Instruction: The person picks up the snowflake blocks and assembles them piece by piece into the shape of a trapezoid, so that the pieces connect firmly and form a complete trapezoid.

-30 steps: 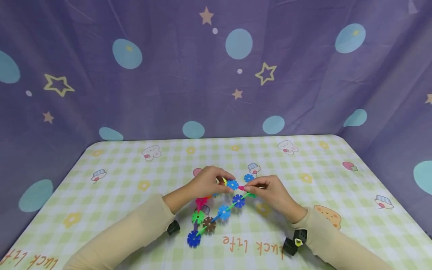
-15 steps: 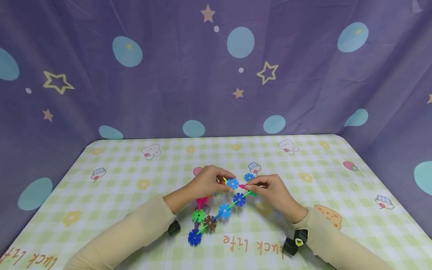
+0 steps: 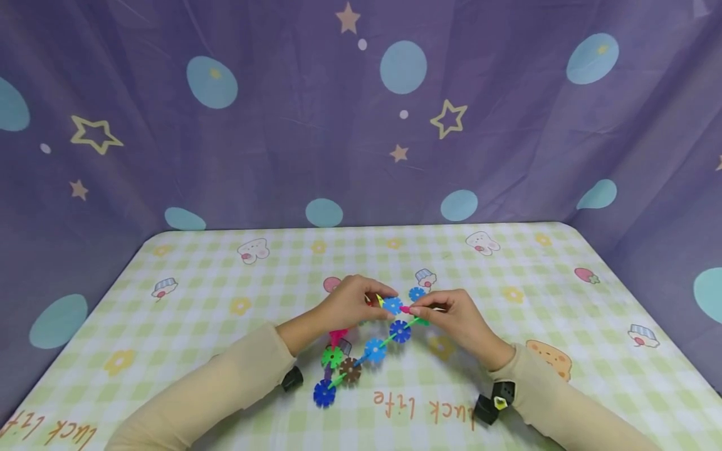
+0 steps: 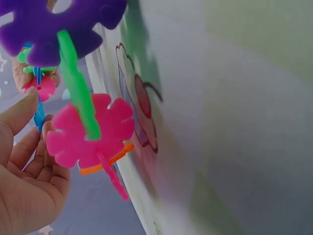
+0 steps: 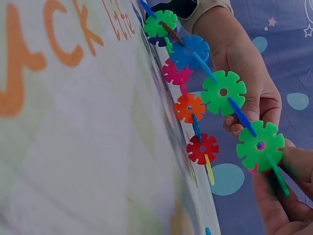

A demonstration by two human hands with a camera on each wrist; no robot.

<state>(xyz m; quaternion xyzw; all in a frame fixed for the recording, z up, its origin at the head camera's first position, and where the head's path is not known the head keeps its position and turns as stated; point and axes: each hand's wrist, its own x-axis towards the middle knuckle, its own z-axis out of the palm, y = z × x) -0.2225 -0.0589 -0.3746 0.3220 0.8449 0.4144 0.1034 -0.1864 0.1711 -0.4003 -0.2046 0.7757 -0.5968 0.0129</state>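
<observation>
A chain of notched plastic snowflake discs, in several colours, bends between my hands. In the head view my left hand pinches a light blue snowflake disc between thumb and fingers. Right beside it, my right hand pinches a pink snowflake disc, seen edge-on against the blue one. From the hands the chain runs toward me through a dark blue disc and a brown disc to another dark blue disc. A green disc sits at my right fingertips in the right wrist view.
A checked tablecloth with printed cartoons and letters covers the table. Behind it hangs a purple curtain with stars and dots. Black wrist cameras sit on both wrists, close above the cloth.
My left hand has shifted slightly to the right with the light blue disc, toward the pink one. The right hand keeps its pinch and has barely moved. The head view tilts slightly.
</observation>
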